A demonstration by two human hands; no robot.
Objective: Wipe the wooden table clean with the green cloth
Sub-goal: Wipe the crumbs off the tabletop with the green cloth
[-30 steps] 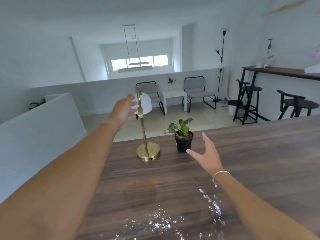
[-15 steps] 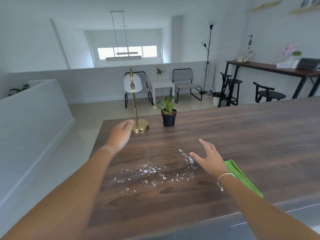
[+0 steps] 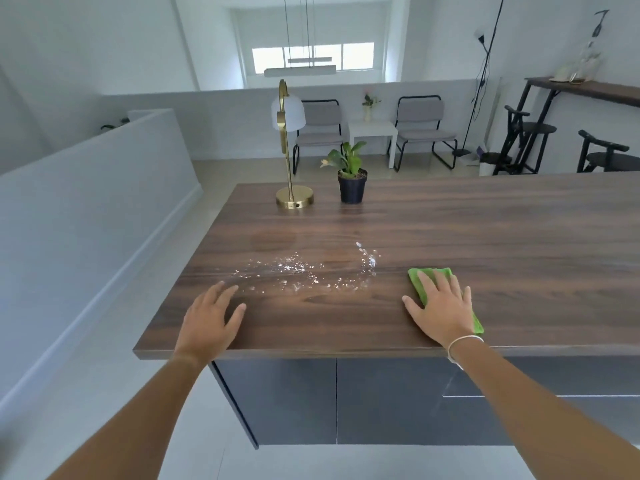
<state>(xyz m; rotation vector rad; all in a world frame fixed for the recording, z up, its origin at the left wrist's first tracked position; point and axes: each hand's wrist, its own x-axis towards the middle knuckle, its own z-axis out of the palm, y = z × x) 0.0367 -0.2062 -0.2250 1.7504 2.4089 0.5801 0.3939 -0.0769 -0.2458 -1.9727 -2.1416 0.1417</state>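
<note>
The dark wooden table (image 3: 467,237) fills the middle of the view. A scatter of white crumbs or droplets (image 3: 304,271) lies near its front left corner. The folded green cloth (image 3: 429,277) rests on the table to the right of the scatter. My right hand (image 3: 440,311) lies flat on the cloth with fingers spread, covering most of it. My left hand (image 3: 211,318) rests palm down on the bare wood by the front edge, just left of the scatter, holding nothing.
A brass lamp (image 3: 292,188) with a white shade and a small potted plant (image 3: 351,181) stand at the table's far left edge. The table's left edge drops to the floor beside a low white wall (image 3: 86,209). Chairs and stools stand beyond.
My left hand came back from the lamp and settled on the table near the front edge. My right hand moved down onto the green cloth. The view tilted down and pulled back.
</note>
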